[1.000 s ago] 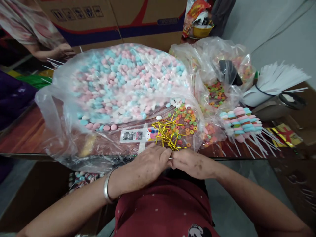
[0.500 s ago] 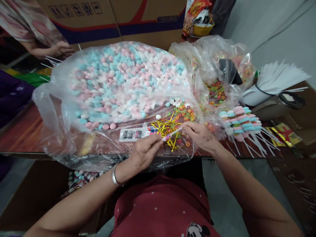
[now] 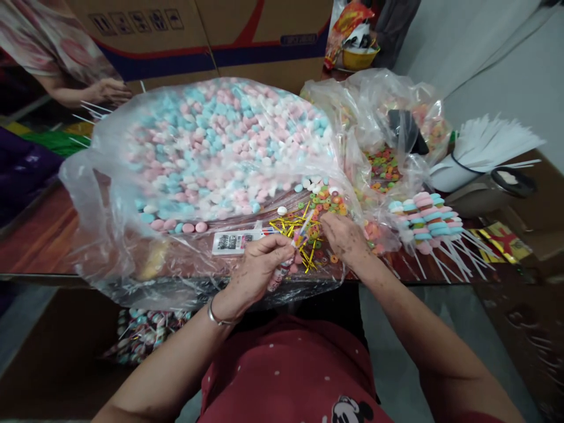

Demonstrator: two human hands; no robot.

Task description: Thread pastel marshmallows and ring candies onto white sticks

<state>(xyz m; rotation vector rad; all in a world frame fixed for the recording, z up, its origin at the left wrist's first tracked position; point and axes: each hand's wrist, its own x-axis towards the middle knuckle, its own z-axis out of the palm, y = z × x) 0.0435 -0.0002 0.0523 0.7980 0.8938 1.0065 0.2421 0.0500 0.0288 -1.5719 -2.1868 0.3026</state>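
Observation:
In my left hand (image 3: 262, 264), closed over the table's front edge, is a marshmallow skewer in a printed clear wrapper (image 3: 275, 279). Its white stick (image 3: 303, 224) points up and away from me. My right hand (image 3: 346, 238) is just right of the stick, apart from it, low over the tabletop. Its fingers are curled together, and their tips are partly hidden, so anything between them does not show. Gold twist ties (image 3: 288, 225) lie scattered between the hands. Gummy rings (image 3: 328, 202) in orange, green and red lie behind them.
A big clear bag of pastel marshmallows (image 3: 229, 135) covers the table's middle. Finished marshmallow skewers (image 3: 434, 220) lie at right, below a container of white sticks (image 3: 493, 144). A labelled packet (image 3: 231, 242) is by my left hand. Another person's hand (image 3: 110, 92) is at far left.
My right hand has let go of the white stick and moved down and slightly right. My left hand has tilted the skewer, so its stick now points upward.

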